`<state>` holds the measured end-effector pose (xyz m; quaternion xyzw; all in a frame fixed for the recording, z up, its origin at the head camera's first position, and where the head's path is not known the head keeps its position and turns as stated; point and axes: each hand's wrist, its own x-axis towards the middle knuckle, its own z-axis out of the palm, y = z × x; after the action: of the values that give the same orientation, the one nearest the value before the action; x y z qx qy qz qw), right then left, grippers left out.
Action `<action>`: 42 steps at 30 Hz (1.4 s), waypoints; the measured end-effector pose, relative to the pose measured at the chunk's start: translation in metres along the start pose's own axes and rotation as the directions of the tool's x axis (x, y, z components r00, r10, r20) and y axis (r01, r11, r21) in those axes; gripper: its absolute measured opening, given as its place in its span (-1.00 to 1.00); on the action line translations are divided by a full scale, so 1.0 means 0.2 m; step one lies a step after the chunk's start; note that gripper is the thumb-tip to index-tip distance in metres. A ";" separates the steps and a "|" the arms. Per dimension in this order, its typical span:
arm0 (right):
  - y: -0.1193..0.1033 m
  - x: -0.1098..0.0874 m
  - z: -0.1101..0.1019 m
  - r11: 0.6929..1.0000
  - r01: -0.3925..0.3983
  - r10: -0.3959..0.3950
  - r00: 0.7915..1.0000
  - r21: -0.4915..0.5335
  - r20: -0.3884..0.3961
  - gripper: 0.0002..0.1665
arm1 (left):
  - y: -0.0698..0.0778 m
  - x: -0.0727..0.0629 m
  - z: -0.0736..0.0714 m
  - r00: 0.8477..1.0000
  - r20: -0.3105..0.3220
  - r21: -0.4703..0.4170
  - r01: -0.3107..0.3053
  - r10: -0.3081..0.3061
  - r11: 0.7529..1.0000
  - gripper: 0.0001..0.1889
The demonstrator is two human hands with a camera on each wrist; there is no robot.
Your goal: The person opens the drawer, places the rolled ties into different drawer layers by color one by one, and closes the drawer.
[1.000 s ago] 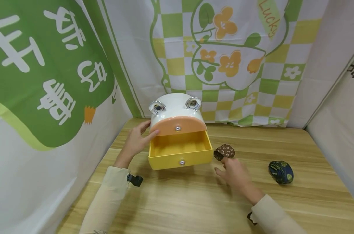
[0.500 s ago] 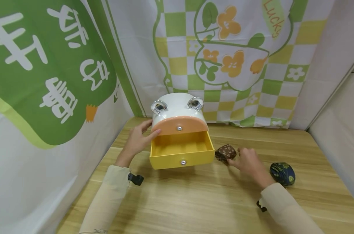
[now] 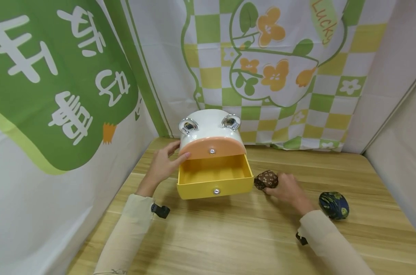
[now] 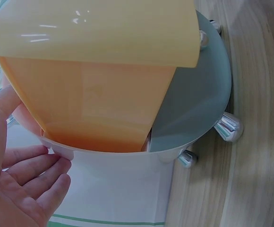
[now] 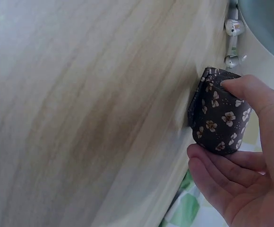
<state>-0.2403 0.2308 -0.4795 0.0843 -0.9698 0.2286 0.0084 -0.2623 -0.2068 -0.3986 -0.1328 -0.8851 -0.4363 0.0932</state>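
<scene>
A white frog-shaped drawer box [image 3: 208, 124] with an orange upper drawer front [image 3: 225, 147] stands on the table. Its lower yellow drawer [image 3: 194, 190] is pulled out, with nothing seen inside. My left hand [image 3: 161, 164] holds the box's left side, thumb at the front edge and fingers along the shell; the left wrist view shows this hand [image 4: 28, 175] too. To the right of the drawer, my right hand [image 3: 288, 189] pinches a brown, flower-patterned rolled necktie [image 3: 268, 179]. In the right wrist view, thumb and fingers press opposite ends of the rolled necktie [image 5: 222, 113].
A dark blue patterned rolled necktie [image 3: 334, 205] lies farther right on the wooden table [image 3: 221, 240]. Printed cloth [image 3: 280, 88] hangs behind the box, and a green-and-white cloth wall [image 3: 74, 198] rises at the left. Silver feet [image 4: 229, 126] support the box.
My right hand first drew off to the right of the brown rolled necktie, then closed in and took hold of it. My left hand stayed on the box.
</scene>
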 end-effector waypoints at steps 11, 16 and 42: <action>-0.01 0.01 0.02 1.000 -0.007 0.007 0.999 0.029 -0.031 -0.50 | 0.00 0.00 0.00 1.000 -0.003 0.009 -0.008 0.008 1.000 -0.16; -0.03 0.02 0.02 0.999 -0.018 0.020 0.998 0.040 -0.057 -0.50 | 0.00 -0.01 0.00 1.000 -0.007 0.015 -0.012 0.012 1.000 -0.16; -0.14 -0.02 -0.27 0.999 0.007 -0.011 0.996 -0.039 -0.085 -0.28 | -0.01 0.00 0.00 1.000 -0.002 0.010 0.001 -0.001 1.000 -0.17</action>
<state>-0.2334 0.2308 -0.4183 0.0786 -0.9725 0.2130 0.0523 -0.2634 -0.2077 -0.3990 -0.1316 -0.8871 -0.4322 0.0946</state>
